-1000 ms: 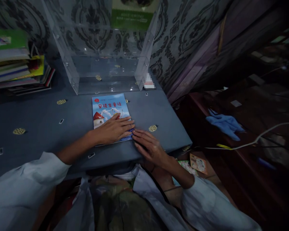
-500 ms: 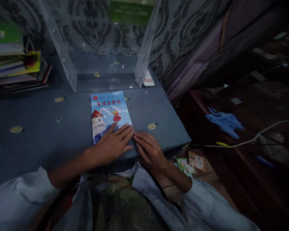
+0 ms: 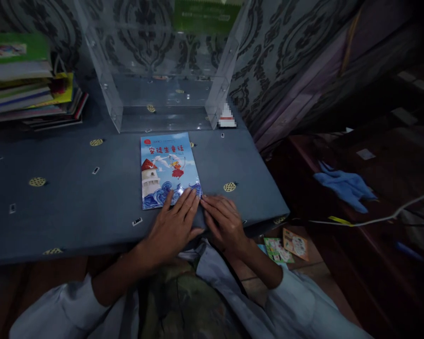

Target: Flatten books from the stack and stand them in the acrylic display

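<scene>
A children's storybook [image 3: 169, 169] with a blue cover, a lighthouse and red Chinese characters is being pressed flat on a blue-grey cloth-covered surface [image 3: 74, 202], close to its near edge. The left hand [image 3: 173, 226] is being laid palm down, its fingers [image 3: 183, 202] held straight and slightly spread, their tips resting on the book's lower right corner. The right hand [image 3: 224, 223] is being laid flat just beside it on the cloth, fingers [image 3: 215, 207] loosely spread and touching the left hand's fingertips at the book's corner. Nothing is being gripped by either hand. A clear acrylic box [image 3: 166, 80] is standing open-fronted just beyond the book, against patterned wallpaper. A stack of books [image 3: 31, 89] is lying at the surface's far left. To the right, on a dark wooden shelf, a blue cloth [image 3: 342, 186] is lying near a white cable [image 3: 385, 216]. Small picture cards [image 3: 286, 245] are lying on the floor below the surface's corner.
</scene>
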`<state>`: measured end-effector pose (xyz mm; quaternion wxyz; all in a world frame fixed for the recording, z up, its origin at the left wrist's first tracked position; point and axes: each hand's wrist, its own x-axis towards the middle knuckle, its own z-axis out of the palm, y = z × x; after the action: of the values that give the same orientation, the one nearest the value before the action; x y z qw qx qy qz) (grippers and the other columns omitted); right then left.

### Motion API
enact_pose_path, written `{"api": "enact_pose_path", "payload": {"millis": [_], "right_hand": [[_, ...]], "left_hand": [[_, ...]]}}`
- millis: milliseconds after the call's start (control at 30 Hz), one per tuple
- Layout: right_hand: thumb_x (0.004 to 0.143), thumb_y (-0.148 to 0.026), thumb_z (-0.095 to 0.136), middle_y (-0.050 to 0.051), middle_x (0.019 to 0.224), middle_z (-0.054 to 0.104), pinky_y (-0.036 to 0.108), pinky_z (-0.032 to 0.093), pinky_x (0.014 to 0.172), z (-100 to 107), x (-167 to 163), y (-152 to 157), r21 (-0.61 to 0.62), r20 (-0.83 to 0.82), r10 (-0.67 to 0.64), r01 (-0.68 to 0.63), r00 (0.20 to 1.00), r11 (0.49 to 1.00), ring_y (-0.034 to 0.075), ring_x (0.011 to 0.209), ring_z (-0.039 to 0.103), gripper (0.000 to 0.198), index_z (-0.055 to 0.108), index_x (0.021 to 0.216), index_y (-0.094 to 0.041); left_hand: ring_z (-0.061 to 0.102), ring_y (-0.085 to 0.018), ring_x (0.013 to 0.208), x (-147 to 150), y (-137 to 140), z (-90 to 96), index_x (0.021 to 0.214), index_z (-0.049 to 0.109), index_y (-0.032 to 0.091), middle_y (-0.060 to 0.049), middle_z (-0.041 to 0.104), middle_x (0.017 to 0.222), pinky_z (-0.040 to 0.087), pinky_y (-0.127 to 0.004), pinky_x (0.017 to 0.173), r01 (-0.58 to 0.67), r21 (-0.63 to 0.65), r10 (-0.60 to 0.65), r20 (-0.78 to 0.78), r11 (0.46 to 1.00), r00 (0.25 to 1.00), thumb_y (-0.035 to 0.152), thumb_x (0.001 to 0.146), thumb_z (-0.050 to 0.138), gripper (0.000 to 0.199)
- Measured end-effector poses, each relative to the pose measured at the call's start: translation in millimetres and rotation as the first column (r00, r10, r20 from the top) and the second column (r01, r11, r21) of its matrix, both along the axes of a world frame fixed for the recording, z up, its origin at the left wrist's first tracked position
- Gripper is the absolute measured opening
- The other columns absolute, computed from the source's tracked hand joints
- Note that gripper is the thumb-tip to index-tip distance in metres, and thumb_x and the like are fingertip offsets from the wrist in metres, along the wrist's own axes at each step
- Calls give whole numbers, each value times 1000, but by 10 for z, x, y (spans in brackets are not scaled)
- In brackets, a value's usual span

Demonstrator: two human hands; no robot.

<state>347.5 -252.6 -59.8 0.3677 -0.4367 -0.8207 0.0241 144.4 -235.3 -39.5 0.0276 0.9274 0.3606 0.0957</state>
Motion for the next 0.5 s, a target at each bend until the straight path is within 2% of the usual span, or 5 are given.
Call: {"api": "enact_pose_path", "payload": {"millis": [133, 300, 500], "right_hand": [[95, -9, 54, 11, 121, 73, 46, 55, 94, -5, -4, 6, 21, 4, -6, 6, 1000, 1000, 26, 108, 68, 51, 54, 143, -25], [96, -10, 53, 11, 122, 73, 46, 54, 93, 16, -15, 13, 13, 14, -3, 3, 1000, 1000, 26, 108, 68, 50, 54, 144, -25], [97, -11, 54, 12, 116, 72, 43, 53, 87, 54, -33, 17, 24, 99, -23, 21, 995, 999, 26, 104, 66, 52, 50, 147, -23]], "left_hand": [[30, -28, 152, -6, -48, -39, 155, 37, 10, -17, 39, 159, 14, -51, 127, -27, 6, 27, -4, 1000, 1000, 60, 101, 38, 73], [29, -29, 152, -51, -91, -65, 154, 36, 7, -18, 37, 160, 20, -52, 125, -23, 31, 24, -28, 999, 999, 63, 101, 36, 77], [29, -28, 152, -142, -186, -66, 153, 37, 6, -18, 39, 159, 22, -52, 124, -56, 61, 58, -27, 997, 998, 63, 102, 31, 77]]}}
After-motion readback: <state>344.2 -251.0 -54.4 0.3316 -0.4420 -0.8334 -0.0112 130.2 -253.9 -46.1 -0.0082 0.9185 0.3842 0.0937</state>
